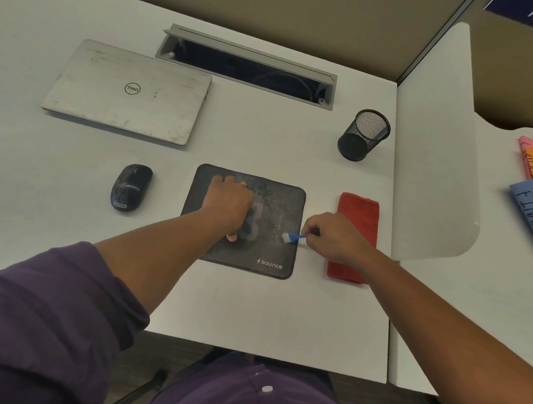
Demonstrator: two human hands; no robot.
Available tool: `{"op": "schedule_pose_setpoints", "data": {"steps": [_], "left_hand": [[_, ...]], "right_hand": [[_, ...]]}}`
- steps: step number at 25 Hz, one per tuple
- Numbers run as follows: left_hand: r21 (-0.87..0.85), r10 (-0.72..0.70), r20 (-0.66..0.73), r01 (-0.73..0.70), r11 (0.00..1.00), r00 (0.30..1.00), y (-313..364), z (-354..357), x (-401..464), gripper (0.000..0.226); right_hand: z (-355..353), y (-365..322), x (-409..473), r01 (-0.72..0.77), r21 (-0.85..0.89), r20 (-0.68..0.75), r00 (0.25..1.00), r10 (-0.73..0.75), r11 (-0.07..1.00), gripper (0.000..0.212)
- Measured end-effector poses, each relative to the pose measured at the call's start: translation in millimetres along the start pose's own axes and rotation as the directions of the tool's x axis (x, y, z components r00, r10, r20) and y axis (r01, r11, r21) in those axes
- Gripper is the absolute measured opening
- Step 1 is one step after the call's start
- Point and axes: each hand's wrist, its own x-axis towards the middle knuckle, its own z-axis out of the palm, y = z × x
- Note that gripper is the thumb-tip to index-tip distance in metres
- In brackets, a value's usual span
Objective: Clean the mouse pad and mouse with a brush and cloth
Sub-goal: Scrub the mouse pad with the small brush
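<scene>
Purple shirt fabric (pixel 252 388) fills the bottom of the frame, with a purple sleeve (pixel 43 321) pushed up on the left forearm at lower left. Both bare forearms reach up toward the middle of the frame over the white desk (pixel 255 316). At centre lies the dark square mouse pad with a white "sounce" logo (pixel 269 250), its surface speckled with pale dust. On its left half rests the left hand (pixel 229 203), fingers spread wide and flat against the pad, pressing it down. Just off the pad's right edge, the right hand (pixel 333 237) pinches the blue handle of a small white-bristled brush (pixel 291 237), whose bristles touch the pad near its right edge. Partly under that hand and wrist lies a folded red cloth (pixel 360 211), just beside the pad. Left of the pad, apart from it, sits a black computer mouse (pixel 130 187). A closed silver laptop (pixel 127 91) occupies the upper left, a black mesh pen cup (pixel 364 134) the upper right, and an open grey cable tray (pixel 245 68) the top centre.
</scene>
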Motion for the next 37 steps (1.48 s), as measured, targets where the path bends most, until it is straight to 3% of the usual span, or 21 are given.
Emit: {"op": "schedule_pose_setpoints", "data": {"steps": [3,4,8,9,13,17,18,21,22,25,26,29,31,35,37], "left_hand": [[0.005,-0.004,-0.022,0.004,1.000,1.000,0.7,0.2,0.5,0.043],[0.005,-0.002,-0.021,0.002,1.000,1.000,0.9,0.3,0.9,0.042],[0.010,0.003,-0.005,-0.003,1.000,1.000,1.2,-0.3,1.7,0.042],[0.008,0.002,-0.001,-0.002,1.000,1.000,1.1,-0.2,2.0,0.044],[0.006,0.003,-0.010,-0.003,1.000,1.000,0.2,0.3,1.3,0.045],[-0.003,-0.010,0.003,0.010,1.000,1.000,-1.0,1.0,1.0,0.056],[0.004,-0.008,0.019,0.008,1.000,1.000,-0.7,0.0,0.6,0.062],[0.018,0.002,0.033,-0.002,1.000,0.999,0.3,-2.7,-0.8,0.066],[0.017,0.004,0.035,-0.004,1.000,0.999,-0.1,-3.5,-1.2,0.064],[0.007,0.007,0.039,-0.007,1.000,0.999,-0.7,-4.3,-1.0,0.059],[0.004,0.006,0.037,-0.006,1.000,0.999,-0.4,-4.3,-1.3,0.056],[0.000,0.000,0.029,0.000,1.000,1.000,0.4,-4.5,-0.9,0.052],[0.004,-0.006,0.038,0.006,1.000,0.999,0.7,-4.7,-0.9,0.053],[0.010,-0.013,0.028,0.012,1.000,1.000,1.4,-3.1,-1.2,0.052],[0.006,-0.010,0.014,0.010,1.000,1.000,1.1,-2.5,-0.6,0.048]], "right_hand": [[-3.8,-4.7,7.4,0.017,-0.037,-0.219,0.975,-0.024,0.999,0.019],[-2.1,-5.1,8.6,0.022,-0.091,-0.223,0.974,-0.042,0.996,0.020],[7.2,-2.8,-2.3,0.042,-0.122,0.018,0.999,-0.040,0.992,0.020],[6.4,-2.3,-2.5,0.049,-0.097,0.010,0.999,-0.049,0.994,0.020],[-1.8,-3.7,7.8,-0.014,-0.062,-0.265,0.964,-0.003,0.998,0.020],[5.7,1.8,-1.6,0.025,-0.109,0.015,1.000,-0.024,0.994,0.025],[3.9,1.8,-2.0,0.025,-0.063,0.007,1.000,-0.025,0.998,0.024],[-4.0,1.7,4.4,-0.043,0.001,-0.232,0.972,0.042,0.999,0.022],[-5.4,2.3,5.5,-0.068,-0.034,-0.224,0.973,0.058,0.997,0.023],[0.0,4.3,-3.3,-0.037,-0.085,0.042,0.998,0.040,0.996,0.018],[1.5,2.7,-7.1,-0.011,-0.047,0.072,0.997,0.014,0.999,0.015],[1.1,-3.4,-2.2,0.013,0.122,-0.154,0.988,0.006,0.992,0.011],[1.3,-7.6,3.0,-0.021,0.076,-0.258,0.965,0.040,0.997,0.011],[19.1,-5.9,-11.4,0.029,0.069,0.024,0.999,-0.031,0.997,0.009],[22.9,-4.2,-13.7,0.017,0.168,-0.004,1.000,-0.017,0.986,0.010]]}}
